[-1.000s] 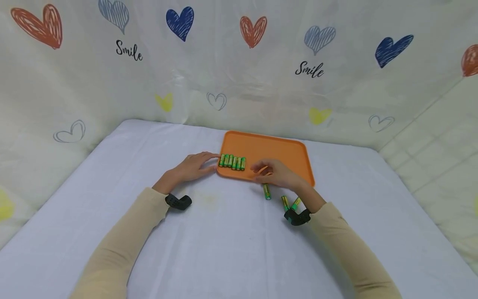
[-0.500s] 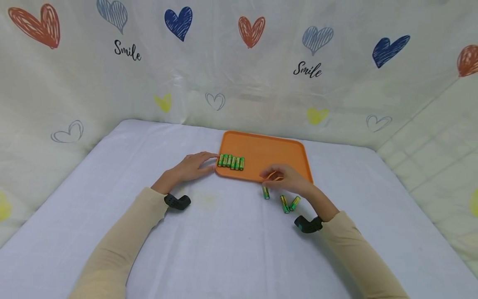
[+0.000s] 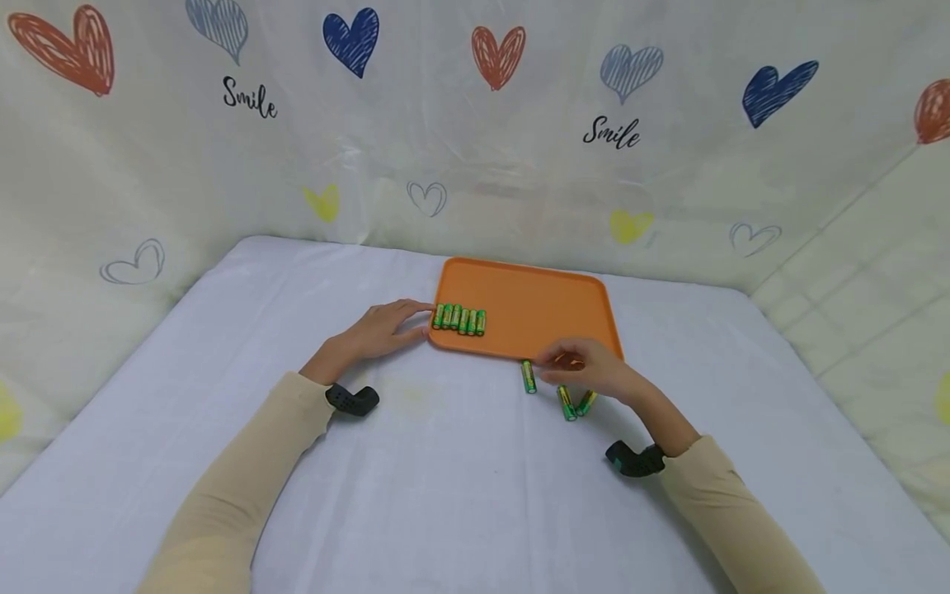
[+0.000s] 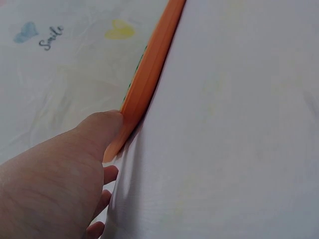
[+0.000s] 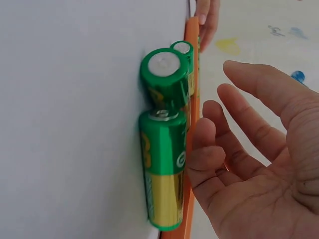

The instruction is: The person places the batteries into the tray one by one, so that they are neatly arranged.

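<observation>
An orange tray [image 3: 534,301] lies near the back of the table. Along its left end sits a row of several green-and-gold batteries [image 3: 459,319]. My left hand [image 3: 377,332] touches the tray's left edge; the left wrist view has the thumb [image 4: 102,127] against the tray rim [image 4: 144,84]. Three loose batteries lie on the cloth before the tray: one single battery [image 3: 529,377] and a pair, a left one [image 3: 567,404] and a right one [image 3: 585,403]. Over the tray's front right edge hovers my right hand [image 3: 590,369], fingers loosely bent around nothing, close to the pair.
White cloth [image 3: 416,487] covers the table. Behind it hangs a pale sheet [image 3: 519,165] printed with hearts and words. Each wrist wears a black band, the left band [image 3: 352,401] and the right band [image 3: 635,459].
My right hand has moved right and toward me, from beside the battery row to near the loose pair. My left hand, the row and the loose batteries stay put.
</observation>
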`<action>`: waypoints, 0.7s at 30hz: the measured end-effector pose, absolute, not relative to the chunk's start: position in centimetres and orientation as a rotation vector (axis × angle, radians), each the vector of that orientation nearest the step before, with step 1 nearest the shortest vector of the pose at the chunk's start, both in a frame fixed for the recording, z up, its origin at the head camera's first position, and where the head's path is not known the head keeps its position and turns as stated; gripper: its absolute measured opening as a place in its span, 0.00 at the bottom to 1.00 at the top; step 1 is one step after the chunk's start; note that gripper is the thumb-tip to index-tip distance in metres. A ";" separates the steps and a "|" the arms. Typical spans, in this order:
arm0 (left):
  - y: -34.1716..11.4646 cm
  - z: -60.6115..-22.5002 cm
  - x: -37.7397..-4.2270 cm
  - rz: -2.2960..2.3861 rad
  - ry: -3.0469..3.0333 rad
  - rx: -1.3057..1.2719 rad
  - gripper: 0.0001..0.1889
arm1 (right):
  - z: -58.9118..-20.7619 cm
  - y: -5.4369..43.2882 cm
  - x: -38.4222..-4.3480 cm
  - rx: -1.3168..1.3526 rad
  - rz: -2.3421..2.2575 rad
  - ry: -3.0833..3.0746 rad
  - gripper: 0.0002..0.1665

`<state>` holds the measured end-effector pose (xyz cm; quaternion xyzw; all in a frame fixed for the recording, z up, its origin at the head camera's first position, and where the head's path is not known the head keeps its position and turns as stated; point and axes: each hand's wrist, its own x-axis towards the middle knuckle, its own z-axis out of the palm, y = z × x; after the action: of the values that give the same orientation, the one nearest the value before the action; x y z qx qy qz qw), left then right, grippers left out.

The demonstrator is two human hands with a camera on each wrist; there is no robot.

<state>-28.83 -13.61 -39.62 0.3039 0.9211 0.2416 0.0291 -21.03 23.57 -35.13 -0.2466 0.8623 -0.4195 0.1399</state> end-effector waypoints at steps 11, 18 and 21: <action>-13.5 -39.5 -28.8 0.738 2.840 0.925 0.28 | -35.2 25.6 -20.2 -0.742 -1.150 2.532 0.15; -13.5 -39.4 -28.7 0.746 2.840 0.929 0.28 | -35.4 26.6 -19.9 -0.744 -1.090 2.497 0.17; -13.5 -39.4 -28.7 0.751 2.840 0.928 0.28 | -35.5 26.8 -19.9 -0.761 -1.066 2.484 0.18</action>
<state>-28.65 -13.46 -39.42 0.3010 0.9215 0.2437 0.0304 -19.86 26.77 -35.53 -0.2671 0.8723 -0.3743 0.1661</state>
